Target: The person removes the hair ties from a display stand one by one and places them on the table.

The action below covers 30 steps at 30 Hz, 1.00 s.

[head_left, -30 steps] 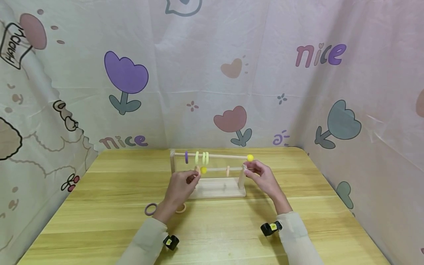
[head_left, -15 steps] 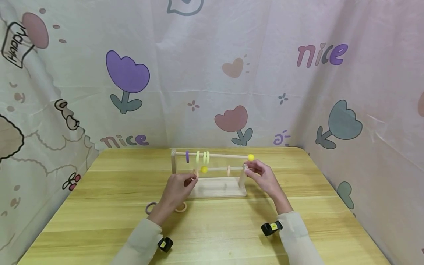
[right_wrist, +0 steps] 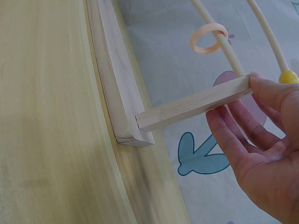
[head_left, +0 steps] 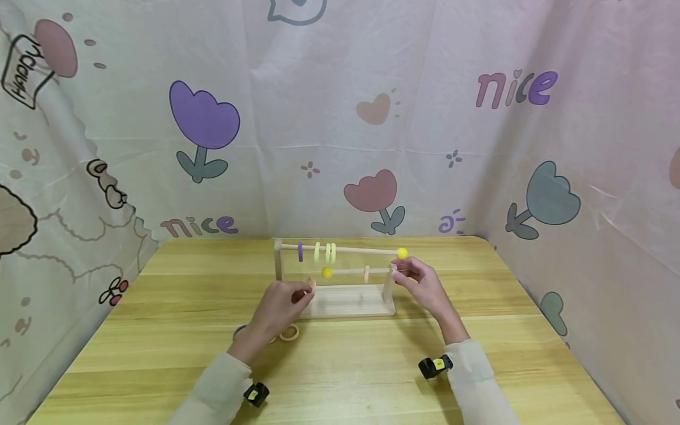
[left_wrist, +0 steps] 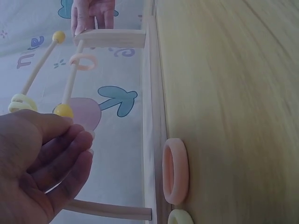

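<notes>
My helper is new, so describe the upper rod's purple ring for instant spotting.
On the table stands a wooden rack. Its upper rod runs from the left post, and the purple ring hangs nearest that post. It alone is purple; the three rings beside it are pale yellow.

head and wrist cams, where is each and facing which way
Head: on the head, facing forward-down at the table; left grip and right grip show.
Left wrist: on that wrist, facing along the stand; both grips show.
Right wrist: on that wrist, facing the right upright; right grip shows.
Wrist views share that upright and a peach ring.
</notes>
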Available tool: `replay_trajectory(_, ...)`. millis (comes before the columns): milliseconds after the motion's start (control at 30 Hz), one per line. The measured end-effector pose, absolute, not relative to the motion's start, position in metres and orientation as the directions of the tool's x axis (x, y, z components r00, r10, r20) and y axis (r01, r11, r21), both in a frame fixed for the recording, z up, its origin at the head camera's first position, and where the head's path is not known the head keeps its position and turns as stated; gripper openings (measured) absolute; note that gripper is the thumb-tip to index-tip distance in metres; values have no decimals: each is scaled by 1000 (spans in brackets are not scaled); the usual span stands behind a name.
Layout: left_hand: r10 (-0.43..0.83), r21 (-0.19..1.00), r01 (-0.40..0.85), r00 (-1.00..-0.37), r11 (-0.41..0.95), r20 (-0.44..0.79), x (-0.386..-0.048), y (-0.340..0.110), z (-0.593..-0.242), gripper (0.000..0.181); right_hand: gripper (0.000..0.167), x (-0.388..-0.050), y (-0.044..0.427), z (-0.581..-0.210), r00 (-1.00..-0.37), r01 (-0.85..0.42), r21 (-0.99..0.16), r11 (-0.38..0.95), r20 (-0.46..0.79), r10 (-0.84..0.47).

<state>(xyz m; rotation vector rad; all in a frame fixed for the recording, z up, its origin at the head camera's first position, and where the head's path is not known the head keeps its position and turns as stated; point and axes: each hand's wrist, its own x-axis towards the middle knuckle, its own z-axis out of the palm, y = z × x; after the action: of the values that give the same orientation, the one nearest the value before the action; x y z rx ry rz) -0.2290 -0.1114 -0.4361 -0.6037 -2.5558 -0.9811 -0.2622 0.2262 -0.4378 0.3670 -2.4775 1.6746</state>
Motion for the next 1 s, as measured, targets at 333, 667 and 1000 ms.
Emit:
replay_trajectory(333,349,542,541,-837,644,421,-227,-116,-437,7,34,-262,226,-438,-967,-253,-904,344,222,-129)
replay_trajectory(667,396,535,547,-836,644,379,-226,-120,-438,8,33,-262,227,-438,-968,-249,-904,348,218,-125)
replay_trajectory(1000,433,553,532,-846,641,312,-224,-121,-439,7,33,-261,227,-437,-965,-260,-902,346,227,-133)
